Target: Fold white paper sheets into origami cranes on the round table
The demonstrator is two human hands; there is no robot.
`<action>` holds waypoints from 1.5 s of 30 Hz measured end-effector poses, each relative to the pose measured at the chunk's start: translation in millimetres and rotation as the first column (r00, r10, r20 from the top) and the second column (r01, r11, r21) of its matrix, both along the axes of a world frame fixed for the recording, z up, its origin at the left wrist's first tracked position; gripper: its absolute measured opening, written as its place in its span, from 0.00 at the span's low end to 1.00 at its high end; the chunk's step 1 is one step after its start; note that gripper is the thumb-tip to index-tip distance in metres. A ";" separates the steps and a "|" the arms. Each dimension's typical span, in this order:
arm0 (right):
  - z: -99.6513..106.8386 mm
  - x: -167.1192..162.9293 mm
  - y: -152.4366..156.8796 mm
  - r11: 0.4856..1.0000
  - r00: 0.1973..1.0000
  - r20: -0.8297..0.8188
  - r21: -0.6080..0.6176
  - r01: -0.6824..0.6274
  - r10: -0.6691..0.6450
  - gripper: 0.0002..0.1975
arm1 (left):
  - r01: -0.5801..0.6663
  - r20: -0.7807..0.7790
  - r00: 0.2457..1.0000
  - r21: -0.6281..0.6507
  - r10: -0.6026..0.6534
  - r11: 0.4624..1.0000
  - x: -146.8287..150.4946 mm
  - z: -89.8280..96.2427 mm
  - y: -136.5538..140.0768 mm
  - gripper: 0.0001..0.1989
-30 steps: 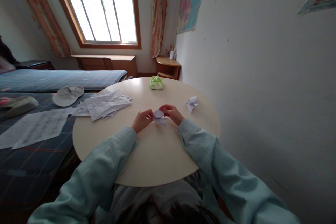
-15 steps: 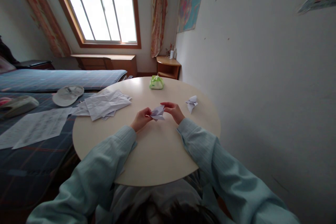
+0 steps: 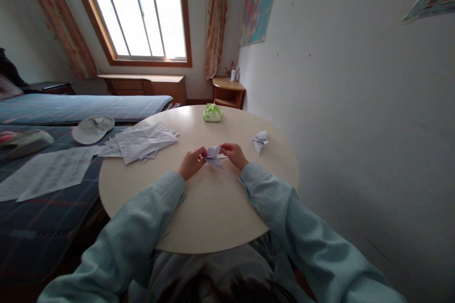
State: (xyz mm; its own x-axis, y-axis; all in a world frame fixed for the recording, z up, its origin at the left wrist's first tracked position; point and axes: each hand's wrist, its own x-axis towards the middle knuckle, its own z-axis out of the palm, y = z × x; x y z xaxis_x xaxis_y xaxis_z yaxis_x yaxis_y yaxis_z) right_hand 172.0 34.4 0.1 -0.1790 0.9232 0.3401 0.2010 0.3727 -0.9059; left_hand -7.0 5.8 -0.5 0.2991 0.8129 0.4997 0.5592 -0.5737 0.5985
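A small piece of folded white paper [image 3: 214, 156] is held between my two hands above the middle of the round table. My left hand [image 3: 192, 163] pinches its left side, fingers closed on it. On the opposite side, my right hand [image 3: 234, 155] grips the right edge between thumb and fingers. The paper has several pointed flaps that spread outward; its exact folded shape is too small to make out. A second folded paper figure [image 3: 260, 140], with pointed wings, rests on the table to the right of my right hand.
The round cream table [image 3: 209, 218] stands before me. Loose white sheets [image 3: 145, 141] are piled at its left, near a white cap [image 3: 93, 129] on the plaid bed [image 3: 42, 227]. A green tissue pack [image 3: 212, 112] sits at the far edge. A wall [image 3: 355, 104] rises on the right.
My right hand has come down slightly and now grips the paper's right edge. The paper's flaps appear more spread and turned. The second figure has stayed in place.
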 end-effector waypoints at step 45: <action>12.2 -1.0 -26.3 0.927 0.895 0.391 0.371 0.061 -0.215 0.11 | 0.174 0.382 0.921 -0.217 -0.080 0.961 7.5 3.8 -1.3 0.12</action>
State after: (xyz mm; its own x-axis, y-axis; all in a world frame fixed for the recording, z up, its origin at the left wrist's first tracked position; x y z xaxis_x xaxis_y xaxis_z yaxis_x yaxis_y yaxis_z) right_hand 171.0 8.0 12.3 -0.2545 0.7889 0.5593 0.6027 0.5817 -0.5462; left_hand 0.4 4.5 3.3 0.2421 0.8898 0.3867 0.2059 -0.4366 0.8758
